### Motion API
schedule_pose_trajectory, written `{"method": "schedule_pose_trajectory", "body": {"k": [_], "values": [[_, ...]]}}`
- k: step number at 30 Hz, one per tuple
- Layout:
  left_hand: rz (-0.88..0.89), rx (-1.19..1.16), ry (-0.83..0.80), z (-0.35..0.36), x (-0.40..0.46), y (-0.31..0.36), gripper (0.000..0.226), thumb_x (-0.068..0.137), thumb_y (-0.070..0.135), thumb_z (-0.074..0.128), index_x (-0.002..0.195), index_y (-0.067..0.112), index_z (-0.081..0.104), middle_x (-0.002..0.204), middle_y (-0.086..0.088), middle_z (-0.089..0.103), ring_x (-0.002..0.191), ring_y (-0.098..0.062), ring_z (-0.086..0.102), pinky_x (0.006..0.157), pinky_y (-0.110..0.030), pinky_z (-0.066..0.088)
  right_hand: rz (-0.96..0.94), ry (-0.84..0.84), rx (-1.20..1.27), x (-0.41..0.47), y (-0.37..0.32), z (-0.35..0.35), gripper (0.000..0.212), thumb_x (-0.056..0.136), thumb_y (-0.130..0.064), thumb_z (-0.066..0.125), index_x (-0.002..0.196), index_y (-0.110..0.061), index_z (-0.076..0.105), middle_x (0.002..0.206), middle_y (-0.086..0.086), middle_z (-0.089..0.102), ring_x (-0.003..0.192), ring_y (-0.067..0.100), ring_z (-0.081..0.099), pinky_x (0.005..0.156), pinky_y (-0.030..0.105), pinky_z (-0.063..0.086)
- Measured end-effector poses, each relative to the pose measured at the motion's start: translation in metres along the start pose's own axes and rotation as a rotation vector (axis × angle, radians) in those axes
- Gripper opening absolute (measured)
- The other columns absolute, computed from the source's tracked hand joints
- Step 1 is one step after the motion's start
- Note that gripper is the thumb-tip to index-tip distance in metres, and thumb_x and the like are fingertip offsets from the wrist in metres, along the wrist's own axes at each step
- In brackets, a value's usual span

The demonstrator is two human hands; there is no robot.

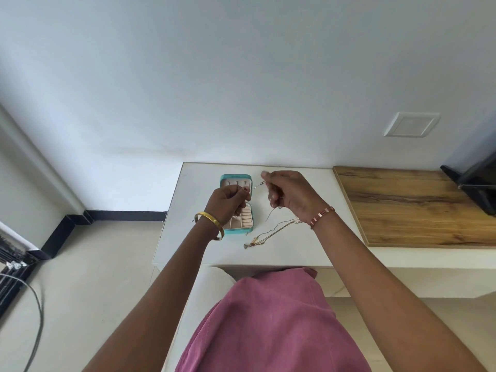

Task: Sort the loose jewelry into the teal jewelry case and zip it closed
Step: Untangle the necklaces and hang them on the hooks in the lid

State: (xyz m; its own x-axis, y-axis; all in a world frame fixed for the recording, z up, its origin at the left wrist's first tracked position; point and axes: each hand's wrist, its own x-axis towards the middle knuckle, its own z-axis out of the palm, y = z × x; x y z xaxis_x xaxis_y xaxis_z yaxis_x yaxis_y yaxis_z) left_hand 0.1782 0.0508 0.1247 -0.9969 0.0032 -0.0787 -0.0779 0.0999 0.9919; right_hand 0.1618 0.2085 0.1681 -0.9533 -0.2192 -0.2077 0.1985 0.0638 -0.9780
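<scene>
Pink-clad lap [268, 323] nearest the camera. Risk: the fine chain [257, 185] stretched between both hands could snag or knot with the loose necklaces [271, 232] at its 5 o'clock. Left hand [228, 201] and right hand [288, 193] each pinch one chain end — raised over the open teal jewelry case [237, 208], lid at 12 o'clock.

Bright, even daylight — soft shadows, slight blur, wide-angle bowing at edges
</scene>
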Motion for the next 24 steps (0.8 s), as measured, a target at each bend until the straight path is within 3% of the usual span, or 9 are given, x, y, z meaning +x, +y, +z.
{"method": "schedule_pose_trajectory", "body": {"k": [4,7,9,11,14,20,24], "values": [[0.045,-0.033,0.058,0.0,-0.002,-0.001,0.032,0.093,0.015,0.049,0.063,0.017,0.06,0.057,-0.003,0.051,0.049,-0.011,0.045,0.057,-0.023,0.043,0.096,0.008,0.324,0.001,-0.005,-0.006,0.043,0.087,-0.03,0.061,0.049,-0.016,0.045,0.038,-0.004,0.035,0.042,0.014,0.037,0.048,0.022,0.04],[0.069,-0.039,0.082,0.001,-0.005,0.0,0.029,0.094,0.015,0.047,0.068,0.018,0.06,0.058,-0.002,0.051,0.043,-0.003,0.044,0.056,-0.02,0.043,0.062,-0.079,0.403,-0.001,-0.007,-0.01,0.04,0.09,-0.029,0.056,0.052,-0.016,0.06,0.041,-0.002,0.04,0.041,0.012,0.041,0.048,0.023,0.042],[0.086,-0.036,0.098,0.005,-0.005,0.001,0.022,0.093,0.014,0.048,0.076,0.015,0.061,0.059,-0.002,0.052,0.042,-0.001,0.045,0.055,-0.019,0.044,0.025,-0.146,0.417,-0.004,-0.007,-0.01,0.032,0.092,-0.024,0.051,0.068,-0.013,0.069,0.048,0.0,0.052,0.044,0.012,0.048,0.05,0.023,0.046],[0.084,-0.045,0.116,0.011,-0.007,0.001,0.011,0.092,0.011,0.049,0.087,0.012,0.059,0.06,-0.001,0.055,0.042,-0.002,0.047,0.056,-0.022,0.046,-0.019,-0.209,0.43,-0.006,-0.007,-0.009,0.025,0.094,-0.017,0.046,0.088,-0.009,0.069,0.066,0.003,0.066,0.056,0.013,0.06,0.057,0.024,0.053],[0.067,-0.144,0.144,0.019,-0.012,0.001,0.014,0.091,0.006,0.05,0.083,0.016,0.053,0.059,-0.001,0.056,0.041,-0.003,0.05,0.054,-0.022,0.046,-0.086,-0.244,0.464,-0.009,-0.008,-0.006,0.026,0.095,-0.006,0.039,0.106,-0.004,0.063,0.095,0.011,0.071,0.083,0.022,0.069,0.074,0.03,0.057],[0.112,-0.144,0.129,0.024,-0.02,0.002,0.024,0.089,-0.001,0.048,0.08,0.019,0.057,0.071,-0.011,0.058,0.06,-0.023,0.049,0.065,-0.031,0.046,-0.159,-0.165,0.405,-0.014,-0.01,0.0,0.035,0.092,0.007,0.04,0.118,-0.008,0.058,0.121,0.015,0.059,0.112,0.03,0.059,0.088,0.034,0.055],[0.154,-0.004,0.118,0.028,-0.023,0.008,0.013,0.089,0.007,0.052,0.086,0.017,0.061,0.072,-0.007,0.06,0.065,-0.022,0.053,0.067,-0.032,0.046,-0.206,-0.148,0.317,-0.018,-0.014,0.005,0.043,0.091,0.011,0.039,0.128,-0.007,0.05,0.129,0.011,0.054,0.122,0.031,0.051,0.092,0.035,0.052]]}}
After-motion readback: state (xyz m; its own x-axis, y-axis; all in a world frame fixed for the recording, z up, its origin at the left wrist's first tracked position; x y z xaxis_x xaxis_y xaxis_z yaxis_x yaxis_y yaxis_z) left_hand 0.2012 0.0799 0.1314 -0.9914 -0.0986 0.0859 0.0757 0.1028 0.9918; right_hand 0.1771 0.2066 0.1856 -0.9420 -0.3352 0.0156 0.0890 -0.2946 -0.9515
